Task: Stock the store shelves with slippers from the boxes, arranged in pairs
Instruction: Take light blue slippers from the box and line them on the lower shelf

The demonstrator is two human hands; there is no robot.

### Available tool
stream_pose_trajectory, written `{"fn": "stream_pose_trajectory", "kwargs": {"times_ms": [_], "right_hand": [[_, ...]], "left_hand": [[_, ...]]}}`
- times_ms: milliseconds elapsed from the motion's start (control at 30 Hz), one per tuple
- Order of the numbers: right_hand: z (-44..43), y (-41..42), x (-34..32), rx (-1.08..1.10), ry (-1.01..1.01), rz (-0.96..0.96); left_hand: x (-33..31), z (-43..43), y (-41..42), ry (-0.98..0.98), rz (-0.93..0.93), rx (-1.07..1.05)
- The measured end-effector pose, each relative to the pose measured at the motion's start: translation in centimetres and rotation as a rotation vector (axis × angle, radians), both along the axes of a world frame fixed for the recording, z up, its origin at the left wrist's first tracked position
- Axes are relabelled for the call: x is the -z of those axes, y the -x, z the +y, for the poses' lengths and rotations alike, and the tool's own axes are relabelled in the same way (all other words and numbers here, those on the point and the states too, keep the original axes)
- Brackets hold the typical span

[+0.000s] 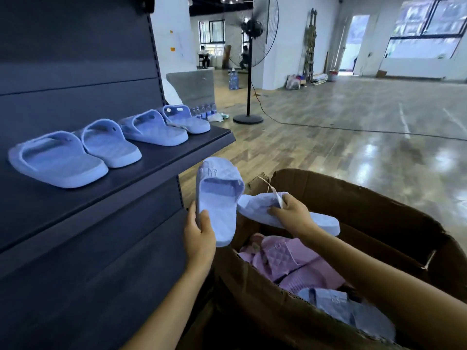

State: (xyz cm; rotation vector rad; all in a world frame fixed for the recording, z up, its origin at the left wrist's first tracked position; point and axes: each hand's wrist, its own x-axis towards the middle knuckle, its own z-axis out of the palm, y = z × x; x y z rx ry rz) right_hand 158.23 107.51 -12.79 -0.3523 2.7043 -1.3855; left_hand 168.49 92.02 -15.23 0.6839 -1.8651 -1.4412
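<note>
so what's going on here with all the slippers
A person is stocking a shelf with slippers. The left hand holds one blue slipper by its heel end, and the right hand grips a second blue slipper at its strap, both at an open cardboard box with pink slippers inside. Four blue slippers already sit in pairs on the shelf.

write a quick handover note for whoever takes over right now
Left hand grips one blue slipper by its heel end. Right hand grips the second blue slipper at its strap, over the box.
Done: two blue pairs sit on the shelf.
Left: shelve the held pair; pink slippers and another blue slipper lie in the box.
</note>
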Motion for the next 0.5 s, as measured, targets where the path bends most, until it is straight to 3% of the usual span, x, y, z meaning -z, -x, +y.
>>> {"fn": "stream_pose_trajectory", "kwargs": {"times_ms": [233, 333, 500], "right_hand": [[-5.4, -5.6, -5.6, -0.293, 0.419, -0.256], [-8.0, -8.0, -7.5, -0.461, 0.291, -0.090], [-13.0, -10.9, -9.8, -0.573, -0.042, 0.379]], "left_hand": [[-6.3, -3.5, -3.3, 0.107, 0.195, -0.006], [-8.9, -6.1, -4.7, 0.086, 0.261, -0.055], [-12.7, -10.5, -8.7, 0.049, 0.341, -0.178]]}}
